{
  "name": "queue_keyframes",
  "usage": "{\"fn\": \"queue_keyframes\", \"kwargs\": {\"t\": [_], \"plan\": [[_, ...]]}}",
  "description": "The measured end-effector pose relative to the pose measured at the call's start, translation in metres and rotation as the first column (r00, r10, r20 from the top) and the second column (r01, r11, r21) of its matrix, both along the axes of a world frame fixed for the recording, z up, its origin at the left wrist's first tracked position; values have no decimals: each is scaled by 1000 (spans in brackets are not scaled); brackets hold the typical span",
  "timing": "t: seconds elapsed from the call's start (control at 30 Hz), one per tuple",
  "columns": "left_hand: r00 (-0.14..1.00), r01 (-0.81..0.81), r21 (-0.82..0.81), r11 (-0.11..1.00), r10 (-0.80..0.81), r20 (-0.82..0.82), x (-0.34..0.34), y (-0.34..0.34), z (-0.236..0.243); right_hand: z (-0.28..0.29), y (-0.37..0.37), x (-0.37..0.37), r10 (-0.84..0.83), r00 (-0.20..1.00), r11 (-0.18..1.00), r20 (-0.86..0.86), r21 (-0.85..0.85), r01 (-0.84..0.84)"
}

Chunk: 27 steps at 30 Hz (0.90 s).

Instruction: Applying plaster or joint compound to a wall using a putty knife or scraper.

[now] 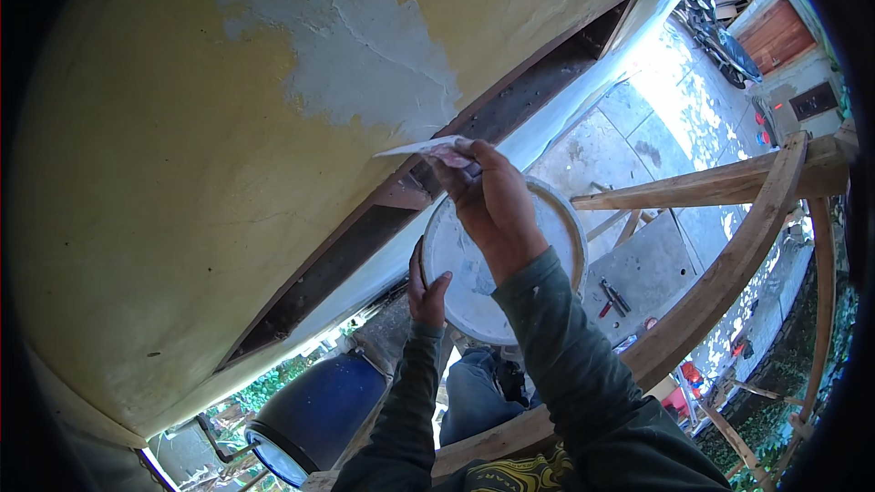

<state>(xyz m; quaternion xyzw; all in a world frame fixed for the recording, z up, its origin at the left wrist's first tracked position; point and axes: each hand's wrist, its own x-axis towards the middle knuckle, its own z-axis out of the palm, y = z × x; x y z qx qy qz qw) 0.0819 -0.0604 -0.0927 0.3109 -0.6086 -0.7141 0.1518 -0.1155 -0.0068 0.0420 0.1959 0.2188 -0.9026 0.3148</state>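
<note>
1. Gripping a trowel [427,148], the right hand [492,210] has its fingers curled shut round the handle; the thin pale blade points left and its tip meets the wall [164,173].
2. Left hand [426,296] holds the rim of a round white bucket [465,282] at its left edge, thumb and fingers closed over the lip.
3. Bucket sits just below the right hand, between the two forearms, its opening facing up with pale filler inside.
4. Wall fills the upper left: yellow coat with a grey-white filled patch [365,46] near the top, its ragged border ending just above the blade.
5. Dark recessed strip [365,237] runs diagonally along the wall's lower edge, right beside the blade and bucket; little room lies between them.
6. Curved wooden rail [729,264] and a straight crossbar [693,187] bound the right side, close to the right elbow.
7. Blue barrel [314,415] stands below the left forearm.
8. Paved ground [638,128] lies far below at right, open and sunlit, with small tools [612,296] scattered on it.
</note>
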Motion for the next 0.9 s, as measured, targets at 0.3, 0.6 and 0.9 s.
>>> {"fn": "queue_keyframes", "kwargs": {"t": [0.3,0.6,0.9], "plan": [[999,23,-23,999,-22,24,6,3,-14,-5,81,-8,-254,964,952,-75,158,263],[1000,14,15,1000,-15,26,6,6,-15,-23,41,43,33,814,889,-580,389,241],[996,30,-197,980,-13,85,33,-11,-11,-16,-35,76,129,794,697,-594,624,354]]}}
